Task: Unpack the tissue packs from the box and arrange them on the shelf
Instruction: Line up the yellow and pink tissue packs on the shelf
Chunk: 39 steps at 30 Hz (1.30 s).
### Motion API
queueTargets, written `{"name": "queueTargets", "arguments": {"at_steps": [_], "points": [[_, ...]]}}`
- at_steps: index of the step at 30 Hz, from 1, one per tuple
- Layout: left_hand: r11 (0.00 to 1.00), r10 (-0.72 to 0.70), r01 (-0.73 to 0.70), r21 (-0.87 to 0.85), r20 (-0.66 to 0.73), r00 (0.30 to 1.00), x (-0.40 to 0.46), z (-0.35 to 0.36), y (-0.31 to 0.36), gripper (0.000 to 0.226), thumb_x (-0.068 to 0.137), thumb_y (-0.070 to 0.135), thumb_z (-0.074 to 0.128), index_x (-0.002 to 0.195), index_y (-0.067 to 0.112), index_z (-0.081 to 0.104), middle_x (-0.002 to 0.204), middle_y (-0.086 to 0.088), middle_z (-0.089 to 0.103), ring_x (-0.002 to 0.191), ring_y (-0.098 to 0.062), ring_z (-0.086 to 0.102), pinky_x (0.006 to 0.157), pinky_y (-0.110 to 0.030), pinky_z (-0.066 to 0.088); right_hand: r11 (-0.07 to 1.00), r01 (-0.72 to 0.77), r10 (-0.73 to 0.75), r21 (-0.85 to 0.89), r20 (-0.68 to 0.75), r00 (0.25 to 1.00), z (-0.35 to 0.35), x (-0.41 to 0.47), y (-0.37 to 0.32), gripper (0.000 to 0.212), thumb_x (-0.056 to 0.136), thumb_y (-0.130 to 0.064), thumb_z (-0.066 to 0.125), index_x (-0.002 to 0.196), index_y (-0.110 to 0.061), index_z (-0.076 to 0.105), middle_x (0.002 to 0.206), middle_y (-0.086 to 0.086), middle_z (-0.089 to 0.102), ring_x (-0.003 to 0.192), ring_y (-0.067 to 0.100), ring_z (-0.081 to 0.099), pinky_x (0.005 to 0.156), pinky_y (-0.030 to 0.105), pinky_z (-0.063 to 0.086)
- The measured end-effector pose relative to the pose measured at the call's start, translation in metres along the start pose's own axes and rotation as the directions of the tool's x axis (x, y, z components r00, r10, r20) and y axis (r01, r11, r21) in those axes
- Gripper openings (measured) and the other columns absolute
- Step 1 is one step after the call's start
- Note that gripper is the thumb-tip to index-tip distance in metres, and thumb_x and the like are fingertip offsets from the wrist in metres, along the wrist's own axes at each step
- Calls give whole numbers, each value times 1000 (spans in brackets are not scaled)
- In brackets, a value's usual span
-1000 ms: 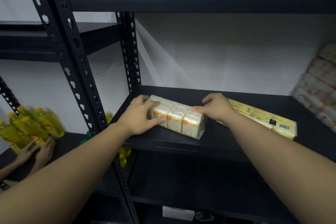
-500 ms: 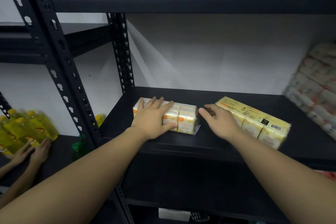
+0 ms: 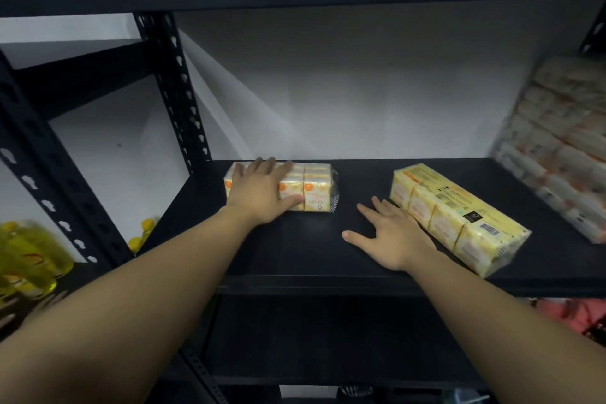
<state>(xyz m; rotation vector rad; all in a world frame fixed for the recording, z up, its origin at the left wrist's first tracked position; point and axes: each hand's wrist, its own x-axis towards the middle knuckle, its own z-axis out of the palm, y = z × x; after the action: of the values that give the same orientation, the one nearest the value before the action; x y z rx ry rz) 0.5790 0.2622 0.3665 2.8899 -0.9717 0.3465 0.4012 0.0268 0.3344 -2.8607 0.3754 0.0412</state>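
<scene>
Step in hand, as judged: arranging packs already on the shelf (image 3: 295, 249); the box is not in view.

Left hand (image 3: 262, 193) lies flat on top of the left tissue pack (image 3: 316, 188), fingers (image 3: 260, 166) straight and spread, thumb along the pack's near face. It presses rather than grips. This pack sits at the back left of the shelf, close to the wall and near the perforated upright (image 3: 178, 92).

Right hand (image 3: 390, 233) rests palm down on the bare shelf, fingers spread and straight, holding nothing. Its outer edge lies just beside, possibly touching, the near long side of the second tissue pack (image 3: 459, 216); contact cannot be confirmed. That pack lies at an angle to the shelf edge, well apart from the first.

A blurred stack of further packs (image 3: 564, 147) stands at the far right of the shelf. Yellow bottles (image 3: 29, 259) sit on the neighbouring rack, lower left.

Next move, as judged: the right hand must take hold of the angled pack, turn it square to the wall and slide it leftward until it sits alongside the first. The left hand should steady the first pack so it is not knocked out of line.
</scene>
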Motion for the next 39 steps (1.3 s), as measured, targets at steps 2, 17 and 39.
{"name": "queueTargets", "arguments": {"at_steps": [2,17,39], "points": [[1000,-5,5,1,10,1000,17,2,0,88,89,81,45,163,39,21,170,-5,26,156,-32,20,124,-62,13,1000,0,0,8,-11,1000,1,0,1,96,85,-92,27,164,-38,18,174,-3,8,160,19,5,130,43,8],[1000,-9,8,10,52,999,117,20,-5,80,92,77,47,157,36,26,160,-16,29,147,-38,30,121,-66,16,999,11,-9,53,-31,999,3,4,6,94,84,-92,32,163,-41,23,173,-8,9,159,14,4,128,43,6],[955,39,20,-296,194,980,-45,34,31,71,101,68,39,161,30,35,170,-1,25,158,-21,19,129,-48,10,981,100,-152,-164,-340,928,-59,-1,4,54,93,-53,60,138,-24,61,152,4,52,151,27,31,122,45,25]]}}
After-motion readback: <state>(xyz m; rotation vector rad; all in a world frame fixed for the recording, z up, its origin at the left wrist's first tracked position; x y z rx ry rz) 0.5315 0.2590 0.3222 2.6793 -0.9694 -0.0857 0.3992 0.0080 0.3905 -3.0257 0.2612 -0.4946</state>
